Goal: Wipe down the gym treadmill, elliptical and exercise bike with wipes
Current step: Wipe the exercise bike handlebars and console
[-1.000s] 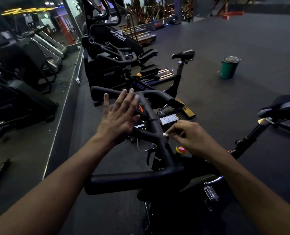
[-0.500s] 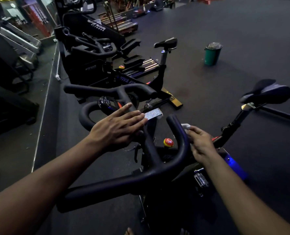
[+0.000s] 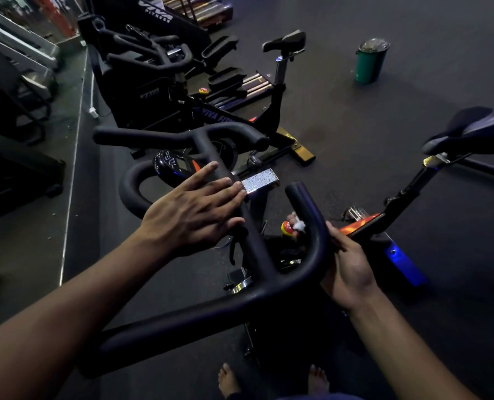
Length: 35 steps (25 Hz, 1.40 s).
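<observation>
Black, matt-coated tubing forms the handlebar (image 3: 257,295) of the exercise bike (image 3: 297,255) that fills the near centre of the head view, the only view given; its saddle (image 3: 471,134) stands at the right on a raked post, and a red-and-yellow resistance knob (image 3: 286,228) sits below the bars. The left hand (image 3: 193,215) lies flat, fingers straight and together, on the central stem of the handlebar, pressing rather than gripping. The right hand (image 3: 346,264) is wrapped round the right-hand loop of the bar from the outside, and a small white wipe (image 3: 299,225) shows bunched at its fingertips on the inner face of the tube, just beside the knob. Judged from this frame, the bar is rigid and fixed, so it will take firm pressure without shifting; its coating looks slightly grippy, though dim light leaves this uncertain. The wipe is light, soft and limp, likely damp, and prone to ball up or tear, so it is best held spread between fingers and tube and slid along the curve. A second exercise bike (image 3: 268,90) and a larger machine (image 3: 141,76) stand farther off at the left; a green bin (image 3: 370,64) stands on the floor (image 3: 413,111) at the far right. Bare toes (image 3: 228,379) show at the near edge.
</observation>
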Each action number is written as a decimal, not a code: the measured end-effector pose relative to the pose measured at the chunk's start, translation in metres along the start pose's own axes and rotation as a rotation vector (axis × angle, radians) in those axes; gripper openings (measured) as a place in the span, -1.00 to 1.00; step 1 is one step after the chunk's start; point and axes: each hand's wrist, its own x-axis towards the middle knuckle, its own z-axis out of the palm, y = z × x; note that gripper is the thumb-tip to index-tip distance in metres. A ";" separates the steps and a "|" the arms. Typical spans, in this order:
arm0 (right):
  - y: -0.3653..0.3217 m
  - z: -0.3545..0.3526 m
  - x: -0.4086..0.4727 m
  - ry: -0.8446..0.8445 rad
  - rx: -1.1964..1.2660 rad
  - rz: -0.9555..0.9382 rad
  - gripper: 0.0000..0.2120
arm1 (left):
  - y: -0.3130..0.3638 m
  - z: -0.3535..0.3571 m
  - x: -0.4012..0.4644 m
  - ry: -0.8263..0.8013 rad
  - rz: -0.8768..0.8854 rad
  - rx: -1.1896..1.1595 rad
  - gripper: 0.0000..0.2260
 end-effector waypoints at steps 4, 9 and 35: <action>-0.009 0.005 0.006 -0.008 -0.057 -0.037 -0.52 | 0.000 0.001 0.001 -0.024 -0.010 -0.008 -0.45; -0.029 0.041 0.053 -0.095 -0.077 -0.116 -0.51 | 0.001 -0.001 0.000 -0.029 -0.009 0.016 -0.45; 0.046 -0.003 -0.027 0.107 0.053 -0.388 -0.65 | -0.001 0.001 -0.001 -0.018 0.043 -0.008 -0.44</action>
